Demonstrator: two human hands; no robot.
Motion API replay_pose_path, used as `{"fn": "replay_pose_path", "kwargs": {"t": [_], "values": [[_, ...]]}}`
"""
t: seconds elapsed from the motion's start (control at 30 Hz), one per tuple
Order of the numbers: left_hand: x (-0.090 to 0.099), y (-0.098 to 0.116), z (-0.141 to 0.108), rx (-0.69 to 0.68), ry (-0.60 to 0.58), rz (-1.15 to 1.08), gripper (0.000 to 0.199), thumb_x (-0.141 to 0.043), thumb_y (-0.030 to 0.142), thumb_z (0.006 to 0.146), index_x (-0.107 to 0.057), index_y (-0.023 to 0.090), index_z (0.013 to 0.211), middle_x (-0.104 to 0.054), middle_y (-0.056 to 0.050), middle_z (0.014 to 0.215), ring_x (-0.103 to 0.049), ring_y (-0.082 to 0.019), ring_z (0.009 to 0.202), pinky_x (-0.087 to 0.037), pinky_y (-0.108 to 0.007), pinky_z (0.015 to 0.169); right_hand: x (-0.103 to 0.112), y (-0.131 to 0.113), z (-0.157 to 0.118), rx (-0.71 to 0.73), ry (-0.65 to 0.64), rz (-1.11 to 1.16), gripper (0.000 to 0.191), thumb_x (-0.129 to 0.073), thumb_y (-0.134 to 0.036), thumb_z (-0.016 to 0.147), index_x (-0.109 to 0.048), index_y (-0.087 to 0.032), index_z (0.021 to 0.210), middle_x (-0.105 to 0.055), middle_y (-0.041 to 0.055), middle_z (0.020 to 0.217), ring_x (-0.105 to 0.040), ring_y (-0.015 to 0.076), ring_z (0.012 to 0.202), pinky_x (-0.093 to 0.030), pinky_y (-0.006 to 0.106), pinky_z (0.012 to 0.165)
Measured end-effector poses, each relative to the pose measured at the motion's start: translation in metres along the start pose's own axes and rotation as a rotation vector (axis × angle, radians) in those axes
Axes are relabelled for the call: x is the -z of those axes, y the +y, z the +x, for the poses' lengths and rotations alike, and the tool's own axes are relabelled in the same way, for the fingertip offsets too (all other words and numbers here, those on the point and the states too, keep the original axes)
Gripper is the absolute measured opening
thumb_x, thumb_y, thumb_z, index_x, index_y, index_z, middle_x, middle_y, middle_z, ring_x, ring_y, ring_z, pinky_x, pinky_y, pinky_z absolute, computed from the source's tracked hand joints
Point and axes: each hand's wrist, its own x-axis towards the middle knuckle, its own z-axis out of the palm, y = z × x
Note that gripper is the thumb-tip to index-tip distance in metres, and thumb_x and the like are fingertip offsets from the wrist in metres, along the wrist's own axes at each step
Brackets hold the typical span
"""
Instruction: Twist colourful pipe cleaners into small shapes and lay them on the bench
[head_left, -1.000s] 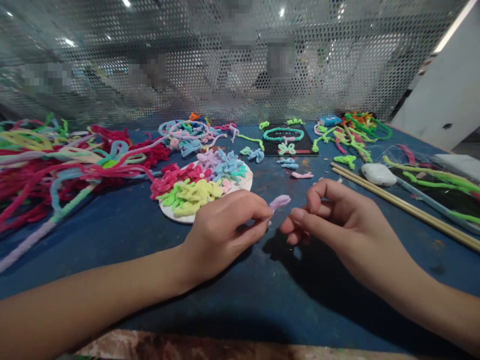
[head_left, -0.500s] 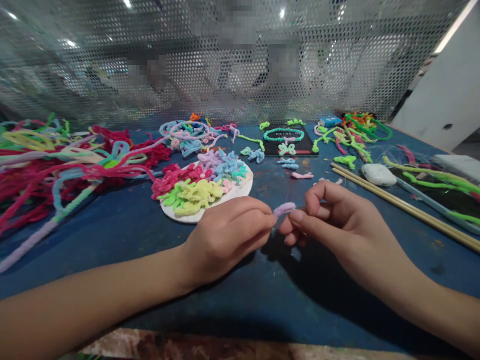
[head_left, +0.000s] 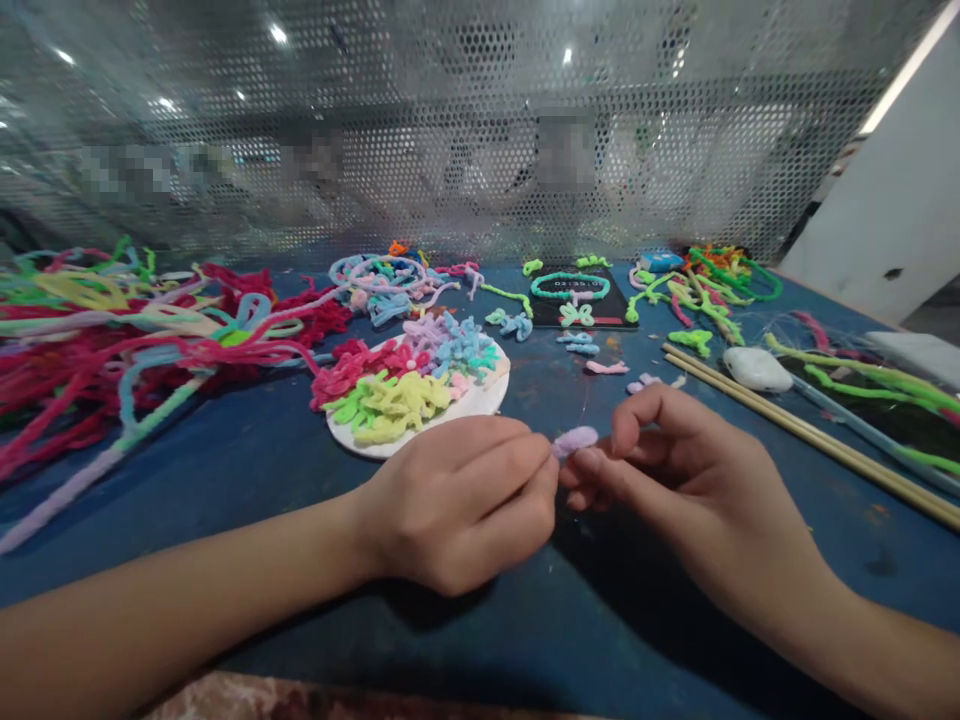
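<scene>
A short lilac pipe-cleaner piece (head_left: 576, 441), bent into a small loop, is pinched at its left end by my left hand (head_left: 461, 500), whose fingers are closed. From the right, my right hand (head_left: 682, 490) touches the piece's other end with the thumb; its fingers are curled, the index raised apart from the thumb. Just behind my left hand sits a white plate (head_left: 491, 398) heaped with pink, green, yellow, lilac and blue pipe-cleaner shapes (head_left: 405, 400). Beyond my right hand lie small lilac bits (head_left: 641, 383) and a pink piece (head_left: 606, 368).
A tangle of long pipe cleaners (head_left: 187, 350) covers the table's left. At the right are two wooden sticks (head_left: 810, 435), a white earbud case (head_left: 757, 369) and more green strands. A phone (head_left: 622, 300) with a turquoise ring on it lies near the perforated metal screen (head_left: 450, 130).
The lilac piece has turned so its loop shows wider, with both hands still at it. My left hand has rotated slightly. The whole view has shifted a little.
</scene>
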Motion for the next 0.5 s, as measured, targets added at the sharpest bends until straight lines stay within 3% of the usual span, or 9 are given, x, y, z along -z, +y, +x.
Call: {"fn": "replay_pose_path", "kwargs": {"t": [0.1, 0.27, 0.5], "values": [[0.006, -0.002, 0.005, -0.069, -0.020, 0.017, 0.008, -0.060, 0.011, 0.084, -0.066, 0.009, 0.078, -0.072, -0.010, 0.078, -0.069, -0.020, 0.073, -0.060, -0.030, 0.072, 0.002, 0.000, -0.003, 0.133, 0.001, -0.221, 0.016, -0.058, -0.023, 0.088, -0.046, -0.025, 0.078, -0.069, -0.0044, 0.072, -0.067, 0.0087, 0.067, -0.050, 0.014, 0.058], [0.013, -0.002, 0.010, -0.099, -0.043, 0.021, 0.011, -0.059, 0.011, 0.083, -0.066, 0.012, 0.074, -0.074, -0.008, 0.078, -0.070, -0.020, 0.070, -0.061, -0.029, 0.065, 0.002, -0.002, -0.007, 0.403, -0.004, -0.522, 0.018, -0.055, -0.011, 0.085, -0.046, -0.025, 0.080, -0.065, -0.0073, 0.070, -0.062, 0.0063, 0.060, -0.047, 0.011, 0.054], [0.014, -0.002, 0.011, -0.100, -0.034, 0.031, 0.014, -0.058, 0.012, 0.084, -0.066, 0.015, 0.072, -0.074, -0.005, 0.078, -0.070, -0.017, 0.070, -0.061, -0.027, 0.066, 0.003, 0.001, -0.008, 0.403, 0.060, -0.545, 0.018, -0.055, -0.010, 0.085, -0.046, -0.025, 0.081, -0.064, -0.0067, 0.071, -0.064, 0.0070, 0.063, -0.046, 0.013, 0.056]]}}
